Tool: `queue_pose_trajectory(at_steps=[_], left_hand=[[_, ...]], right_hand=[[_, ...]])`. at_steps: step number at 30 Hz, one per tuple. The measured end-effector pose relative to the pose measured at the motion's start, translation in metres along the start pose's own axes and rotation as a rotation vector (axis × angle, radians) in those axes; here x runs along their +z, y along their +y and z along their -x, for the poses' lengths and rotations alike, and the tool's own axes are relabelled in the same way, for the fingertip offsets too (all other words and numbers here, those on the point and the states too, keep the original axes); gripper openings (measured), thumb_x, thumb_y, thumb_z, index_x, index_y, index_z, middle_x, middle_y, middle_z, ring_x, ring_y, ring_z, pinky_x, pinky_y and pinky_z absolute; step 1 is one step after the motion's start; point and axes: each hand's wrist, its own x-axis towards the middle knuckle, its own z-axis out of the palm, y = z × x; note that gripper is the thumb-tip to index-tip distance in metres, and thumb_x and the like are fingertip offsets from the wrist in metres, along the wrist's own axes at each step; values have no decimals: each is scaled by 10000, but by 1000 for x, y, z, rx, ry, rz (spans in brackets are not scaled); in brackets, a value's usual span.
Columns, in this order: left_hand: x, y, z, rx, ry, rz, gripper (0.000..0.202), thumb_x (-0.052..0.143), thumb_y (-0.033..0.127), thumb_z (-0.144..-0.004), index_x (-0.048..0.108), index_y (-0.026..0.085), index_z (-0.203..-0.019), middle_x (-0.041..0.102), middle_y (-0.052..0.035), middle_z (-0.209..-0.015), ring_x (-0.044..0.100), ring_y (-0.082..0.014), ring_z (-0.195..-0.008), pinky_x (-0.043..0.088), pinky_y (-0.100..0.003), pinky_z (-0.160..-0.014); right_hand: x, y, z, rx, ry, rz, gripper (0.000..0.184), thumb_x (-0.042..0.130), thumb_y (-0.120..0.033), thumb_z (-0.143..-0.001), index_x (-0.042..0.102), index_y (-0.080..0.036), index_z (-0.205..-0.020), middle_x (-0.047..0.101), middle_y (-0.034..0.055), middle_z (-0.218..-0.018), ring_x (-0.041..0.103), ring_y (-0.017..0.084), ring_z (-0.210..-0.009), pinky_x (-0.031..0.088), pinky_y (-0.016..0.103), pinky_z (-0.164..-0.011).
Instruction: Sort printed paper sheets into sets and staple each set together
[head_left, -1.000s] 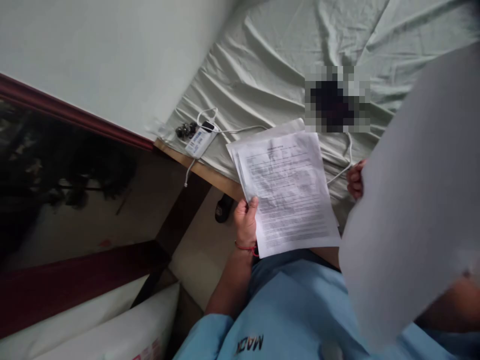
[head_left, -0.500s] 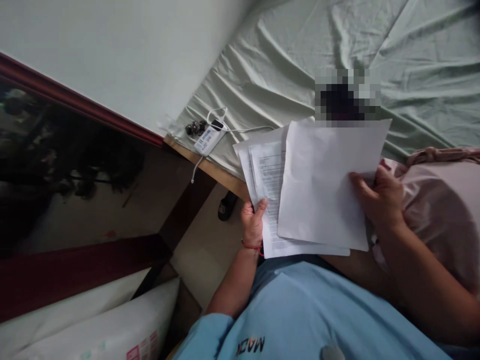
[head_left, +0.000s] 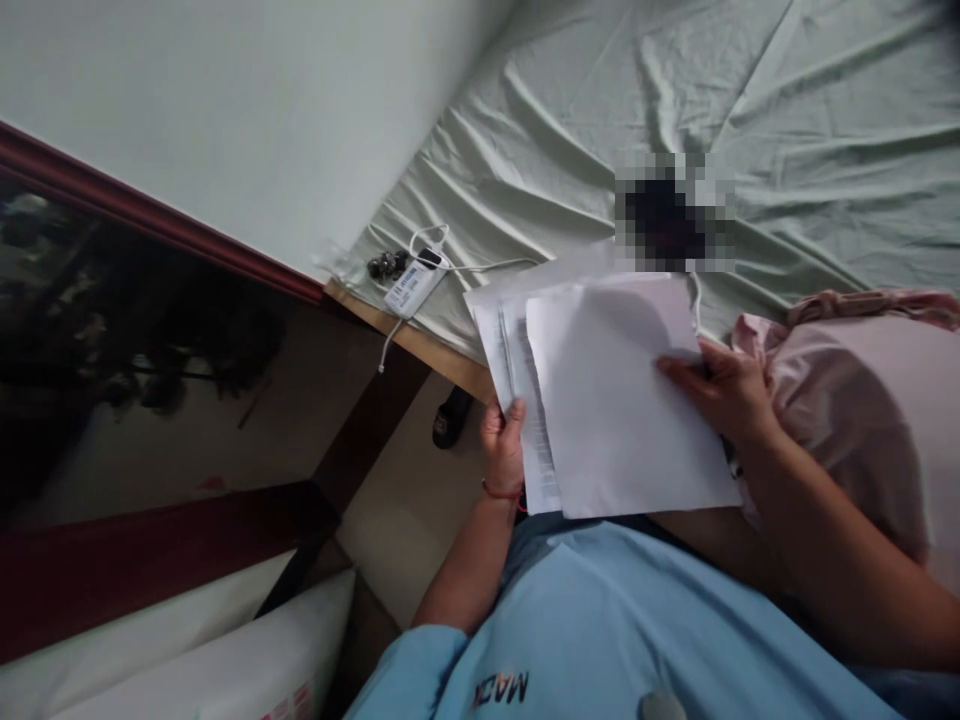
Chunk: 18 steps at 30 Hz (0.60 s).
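In my left hand (head_left: 504, 445), with the thumb on top, is the left edge of a stack of printed papers (head_left: 541, 460). A blank white sheet (head_left: 622, 400) lies over most of the stack, leaving a strip of print visible at its left. My right hand (head_left: 724, 385) grips the right edge of that sheet, thumb on its face and the other fingers mostly hidden beneath. The papers rest above my lap, near the edge of the bed.
A white power strip (head_left: 415, 287) with a cable lies at the bed's wooden edge (head_left: 442, 358), beside small dark round objects (head_left: 387, 266). Pale green sheeting (head_left: 570, 130) covers the bed. Pink cloth (head_left: 847, 390) lies at right. A pixelated dark patch (head_left: 667, 215) is beyond the papers.
My right hand has moved left and slightly up, bringing the blank sheet left and closer over the printed stack. My left hand stays almost in place.
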Motion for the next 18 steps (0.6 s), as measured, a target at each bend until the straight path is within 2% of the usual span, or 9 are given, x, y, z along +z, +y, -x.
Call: queue_pose_trajectory(at_steps=[2, 4, 8, 12, 15, 18], left_hand=[[1, 3, -1, -10, -9, -36, 375, 862, 474, -746, 728, 213, -980, 770, -11, -916, 710, -156, -782, 577, -308, -826], [2, 5, -2, 14, -5, -85, 370, 856, 479, -748, 717, 200, -949, 760, -17, -906, 698, -158, -799, 565, -293, -812], [-1, 0, -6, 130, 37, -200, 432, 824, 561, -763, 688, 191, -938, 749, -37, -949, 686, -179, -875, 552, -299, -829], [-6, -8, -9, 193, 25, -342, 415, 744, 588, -848, 626, 193, -899, 700, -13, -840, 642, -140, -755, 519, -256, -713], [-6, -11, -8, 243, 26, -399, 450, 733, 589, -862, 590, 204, -1047, 726, -40, -927, 691, -162, -820, 543, -278, -754], [-4, -10, -6, 241, 13, -395, 576, 765, 588, -834, 507, 221, -1196, 732, -43, -923, 712, -177, -793, 556, -299, -737]], right_hand=[[0, 2, 0, -11, 40, -10, 186, 732, -417, -836, 685, -241, -798, 575, -19, -653, 482, 136, -581, 374, 263, -515], [0, 4, 0, -11, 112, -64, 189, 751, -390, -822, 668, -236, -752, 576, -18, -656, 472, 129, -583, 369, 260, -515], [-2, 4, 0, 105, 237, -286, 201, 785, -378, -807, 682, -213, -754, 634, -5, -691, 469, 114, -558, 364, 257, -489], [-5, -4, -2, 203, 322, -584, 204, 861, -333, -710, 753, -215, -837, 729, 12, -769, 584, 146, -597, 473, 274, -541], [-8, -10, -5, 232, 340, -735, 268, 868, -290, -632, 775, -220, -873, 769, 29, -839, 662, 192, -680, 561, 327, -668], [-12, -10, -6, 245, 304, -752, 239, 847, -312, -610, 759, -226, -814, 760, 29, -815, 669, 201, -667, 585, 356, -725]])
